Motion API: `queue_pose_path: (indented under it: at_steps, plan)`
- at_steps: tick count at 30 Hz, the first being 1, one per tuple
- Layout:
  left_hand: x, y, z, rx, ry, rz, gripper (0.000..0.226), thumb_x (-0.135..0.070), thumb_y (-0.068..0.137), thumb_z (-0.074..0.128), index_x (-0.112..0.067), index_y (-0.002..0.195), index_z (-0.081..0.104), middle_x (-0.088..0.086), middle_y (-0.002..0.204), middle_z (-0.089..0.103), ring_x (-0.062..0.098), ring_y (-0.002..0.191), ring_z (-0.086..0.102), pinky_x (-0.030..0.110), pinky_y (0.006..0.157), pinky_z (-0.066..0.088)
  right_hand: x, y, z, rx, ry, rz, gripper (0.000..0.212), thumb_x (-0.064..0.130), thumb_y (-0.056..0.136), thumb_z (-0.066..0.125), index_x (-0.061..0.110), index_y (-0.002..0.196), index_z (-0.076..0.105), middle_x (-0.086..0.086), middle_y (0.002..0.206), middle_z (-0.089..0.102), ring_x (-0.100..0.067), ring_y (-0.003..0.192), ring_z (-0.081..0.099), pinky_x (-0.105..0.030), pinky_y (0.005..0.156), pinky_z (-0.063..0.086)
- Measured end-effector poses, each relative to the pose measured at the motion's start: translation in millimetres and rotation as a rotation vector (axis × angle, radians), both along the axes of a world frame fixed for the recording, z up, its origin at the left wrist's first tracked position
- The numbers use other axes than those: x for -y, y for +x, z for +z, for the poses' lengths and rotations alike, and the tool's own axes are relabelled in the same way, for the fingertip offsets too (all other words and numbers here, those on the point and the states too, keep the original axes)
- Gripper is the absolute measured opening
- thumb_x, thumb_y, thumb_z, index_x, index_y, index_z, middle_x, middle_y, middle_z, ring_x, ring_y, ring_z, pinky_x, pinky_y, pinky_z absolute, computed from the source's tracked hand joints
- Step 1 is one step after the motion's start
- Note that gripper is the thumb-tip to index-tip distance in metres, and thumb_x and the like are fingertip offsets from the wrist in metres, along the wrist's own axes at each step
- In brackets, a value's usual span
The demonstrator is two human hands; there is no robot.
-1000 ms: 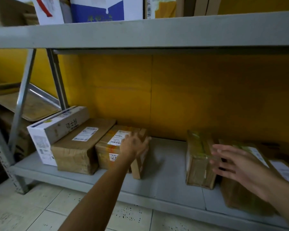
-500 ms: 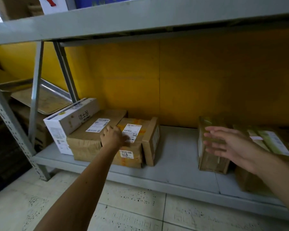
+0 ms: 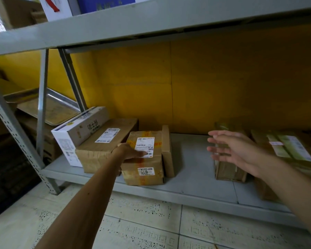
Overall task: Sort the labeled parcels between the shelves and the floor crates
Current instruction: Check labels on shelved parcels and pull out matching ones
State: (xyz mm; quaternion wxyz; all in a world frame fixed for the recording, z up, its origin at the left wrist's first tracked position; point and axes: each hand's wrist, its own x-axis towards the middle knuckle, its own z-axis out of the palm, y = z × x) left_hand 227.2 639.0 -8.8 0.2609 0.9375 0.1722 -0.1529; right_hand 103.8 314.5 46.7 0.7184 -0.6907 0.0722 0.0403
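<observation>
My left hand point(image 3: 131, 151) rests on the taped parcel point(image 3: 144, 157) at the frame's centre, on the bottom shelf point(image 3: 192, 169), thumb across its label; my right hand point(image 3: 235, 150) hovers, fingers wide. Dragged one-handed, it may tip off the edge. Since earlier, my left slid right onto the label

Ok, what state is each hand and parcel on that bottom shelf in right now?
left hand: resting on top of the taped box, over its label.
right hand: open, fingers spread, in the air, holding nothing.
taped box: sealed, flat on the lower shelf, at its front edge.
thin box: standing on edge against the taped box.
white carton: tilted, leaning on the long brown box.
</observation>
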Motion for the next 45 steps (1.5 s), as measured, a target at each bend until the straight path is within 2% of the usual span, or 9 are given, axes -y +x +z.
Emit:
queue_pose_path:
  at_steps: [4,8,17,22,26,29,33,37,45]
  plan:
    - [-5,-21,-5,-0.052,-0.371,0.235,0.118,-0.060,0.038,0.090,-0.009,0.132,0.041,0.022,0.118,0.061,0.045,0.103,0.062,0.064,0.078,0.054,-2,-3,3,0.000,-0.006,0.018,0.021,0.015,0.099,0.052,0.015,0.118,0.062,-0.009,0.121,0.062,-0.024,0.099,0.065,-0.038,0.082,0.056]
    - [-3,-34,-9,-0.012,-0.637,0.315,0.067,-0.034,0.070,0.085,-0.006,0.120,0.049,0.021,0.102,0.068,0.042,0.093,0.067,0.064,0.081,0.054,1,-7,8,0.012,0.001,0.029,0.020,0.015,0.099,0.051,0.015,0.116,0.062,-0.010,0.122,0.061,-0.025,0.101,0.065,-0.038,0.082,0.056]
    - [2,-57,93,0.188,-0.404,0.114,0.036,-0.035,0.081,0.076,-0.008,0.095,0.057,0.019,0.099,0.067,0.039,0.093,0.064,0.063,0.078,0.055,1,-10,15,0.018,0.020,0.039,0.025,0.016,0.098,0.052,0.013,0.122,0.059,-0.011,0.123,0.061,-0.027,0.103,0.065,-0.041,0.087,0.056]
    - [23,-70,159,0.286,-0.309,-0.066,0.048,-0.042,0.076,0.076,-0.010,0.108,0.061,0.016,0.099,0.071,0.036,0.092,0.067,0.054,0.068,0.060,-2,-7,22,0.040,0.088,0.021,0.060,0.032,0.094,0.059,0.025,0.146,0.031,-0.010,0.138,0.049,-0.027,0.108,0.062,-0.042,0.087,0.056]
    - [63,-80,172,0.304,-0.456,-0.219,0.059,-0.049,0.069,0.079,-0.011,0.111,0.062,0.013,0.099,0.074,0.033,0.089,0.073,0.052,0.073,0.061,-2,-4,28,0.003,0.171,0.030,0.089,0.063,0.076,0.064,0.043,0.149,0.018,-0.010,0.155,0.029,-0.040,0.130,0.044,-0.060,0.097,0.044]
    - [97,-85,164,0.226,-0.630,-0.342,0.067,-0.050,0.068,0.079,-0.010,0.118,0.061,0.013,0.106,0.074,0.032,0.093,0.073,0.055,0.078,0.059,3,-7,33,-0.033,0.361,0.091,0.099,0.078,0.058,0.069,0.043,0.143,0.032,-0.007,0.142,0.051,-0.037,0.121,0.054,-0.064,0.088,0.048]
    - [120,-87,158,0.204,-0.792,-0.511,0.057,-0.038,0.079,0.075,-0.019,0.128,0.052,0.008,0.112,0.073,0.029,0.101,0.071,0.058,0.087,0.055,26,-14,44,0.158,0.367,0.032,0.102,0.074,0.052,0.074,0.043,0.141,0.037,0.002,0.135,0.059,-0.024,0.120,0.057,-0.054,0.093,0.047]
    - [118,-83,154,0.021,-0.905,-0.648,0.094,-0.038,0.058,0.091,-0.031,0.135,0.037,0.007,0.129,0.065,0.030,0.114,0.065,0.057,0.095,0.050,51,-24,53,0.309,0.276,0.109,0.109,0.064,0.048,0.084,0.035,0.143,0.039,0.002,0.135,0.060,-0.022,0.126,0.056,-0.053,0.108,0.037]
    - [117,-79,129,-0.061,-1.134,-0.771,0.122,-0.036,0.043,0.097,-0.021,0.146,0.033,0.008,0.134,0.062,0.027,0.122,0.060,0.044,0.096,0.053,71,-45,47,0.430,0.193,0.186,0.122,0.049,0.034,0.094,0.044,0.141,0.036,-0.007,0.130,0.063,-0.030,0.119,0.061,-0.056,0.096,0.046]
